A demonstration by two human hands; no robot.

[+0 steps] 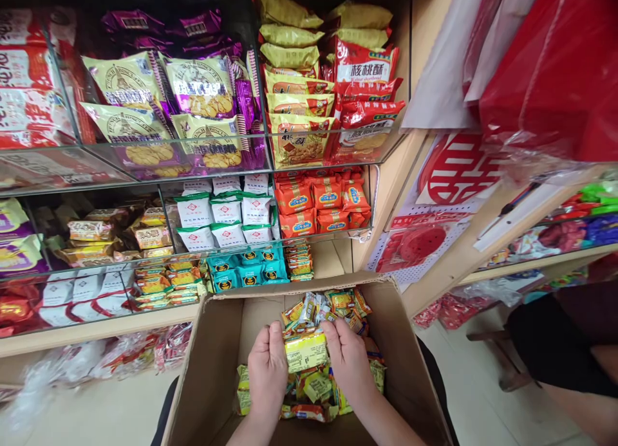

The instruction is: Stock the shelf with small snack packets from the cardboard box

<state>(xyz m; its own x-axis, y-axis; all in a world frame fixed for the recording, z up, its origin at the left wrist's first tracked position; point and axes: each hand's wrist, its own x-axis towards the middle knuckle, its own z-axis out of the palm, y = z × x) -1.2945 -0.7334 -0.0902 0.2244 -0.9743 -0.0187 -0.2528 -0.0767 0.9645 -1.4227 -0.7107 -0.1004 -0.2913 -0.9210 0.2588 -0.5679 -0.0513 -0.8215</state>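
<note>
Holding yellow packet by its two ends: left hand on left end, right hand on right end, thumbs toward camera. Both grips narrow, closed on packet; other fingertips hidden. Packet sits between hands, inside outline of open cardboard box. Small wrapped snacks piled in box, some just beyond packet, others nearer camera between wrists. Whether packet touches pile: cannot tell. Teal packets on shelf beyond box.

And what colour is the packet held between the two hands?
The packet is mostly yellow with small dark print; it shows in the head view.
</note>
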